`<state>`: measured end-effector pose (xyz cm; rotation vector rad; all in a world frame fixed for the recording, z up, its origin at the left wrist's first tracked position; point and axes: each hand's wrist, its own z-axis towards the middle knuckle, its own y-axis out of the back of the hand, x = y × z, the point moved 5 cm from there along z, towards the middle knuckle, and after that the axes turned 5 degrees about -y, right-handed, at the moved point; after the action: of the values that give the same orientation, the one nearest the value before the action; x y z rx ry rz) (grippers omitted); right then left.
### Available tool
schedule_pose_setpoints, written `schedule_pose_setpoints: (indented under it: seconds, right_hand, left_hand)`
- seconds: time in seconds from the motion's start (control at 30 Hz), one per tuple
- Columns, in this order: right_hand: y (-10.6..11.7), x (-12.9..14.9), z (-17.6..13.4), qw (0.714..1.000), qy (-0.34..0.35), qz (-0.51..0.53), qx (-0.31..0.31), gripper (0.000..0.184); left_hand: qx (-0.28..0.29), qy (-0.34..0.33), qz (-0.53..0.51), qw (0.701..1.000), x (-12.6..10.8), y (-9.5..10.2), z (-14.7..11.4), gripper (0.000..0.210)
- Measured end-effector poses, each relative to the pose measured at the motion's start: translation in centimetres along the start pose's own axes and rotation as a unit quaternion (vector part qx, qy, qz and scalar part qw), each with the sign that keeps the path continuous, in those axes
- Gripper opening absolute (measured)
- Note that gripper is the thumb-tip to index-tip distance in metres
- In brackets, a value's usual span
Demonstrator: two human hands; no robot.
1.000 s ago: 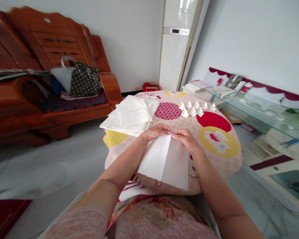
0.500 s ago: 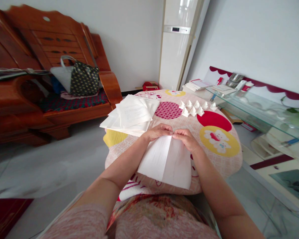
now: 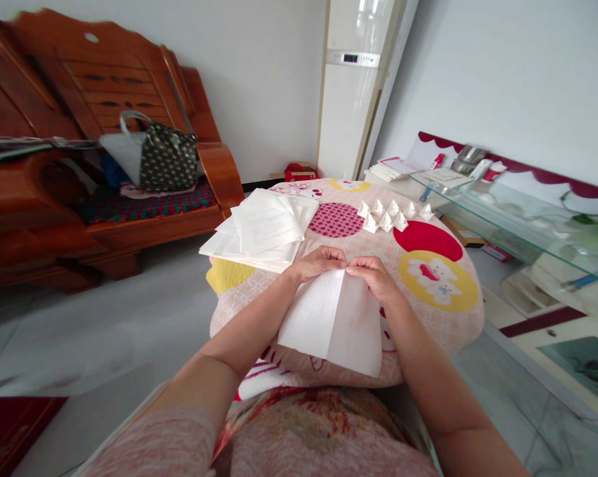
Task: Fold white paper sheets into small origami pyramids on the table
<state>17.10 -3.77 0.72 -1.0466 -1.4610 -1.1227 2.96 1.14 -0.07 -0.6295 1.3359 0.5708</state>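
Observation:
Both hands pinch the far edge of a white sheet of paper (image 3: 313,318), which has a crease down its middle and hangs toward me over the table's near edge. My left hand (image 3: 319,263) is closed on the edge just left of the crease. My right hand (image 3: 371,273) grips it just right of the crease, fingertips almost touching the left ones. Beyond my left hand lies a stack of white paper sheets (image 3: 266,228). Several small folded paper shapes (image 3: 386,215) with pointed tips stand grouped at the far right of the table.
A patterned cloth covers the rounded table (image 3: 428,324). On the right stands a glass-topped cabinet (image 3: 522,218) with cups and papers on it. A wooden sofa (image 3: 219,175) at the left holds a patterned bag (image 3: 168,158). A tall white air conditioner (image 3: 351,119) stands behind.
Almost nothing differs. The paper's near edge has shifted very slightly, and both hands keep their pinch at its far edge.

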Motion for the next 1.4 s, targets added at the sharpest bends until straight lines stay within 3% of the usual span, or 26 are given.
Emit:
schedule_pose_setpoints:
  seconds: [0.2,0.43,0.9,1.2,1.4]
  right_hand:
    - [0.2,-0.2,0.0,1.000,0.003,-0.002,-0.018,0.027]
    - [0.3,-0.2,0.0,1.000,0.002,-0.007,-0.015,0.025]
    - [0.4,-0.3,0.1,0.999,0.002,-0.025,-0.023,0.023]
    - [0.7,-0.3,0.1,0.999,0.008,-0.027,-0.026,0.028]
    - [3.7,-1.9,-0.9,0.993,-0.096,-0.059,0.032,0.030]
  left_hand:
    - [-0.015,0.001,0.008,1.000,-0.2,-0.2,0.0,0.043]
    - [0.018,0.027,0.020,0.999,0.0,-0.3,-0.3,0.036]
    - [-0.017,0.009,0.034,0.999,0.2,-0.3,0.1,0.022]
    - [-0.014,0.018,0.040,0.999,0.2,-0.2,-0.1,0.030]
    - [0.009,0.015,0.031,0.999,0.6,1.4,-0.1,0.043]
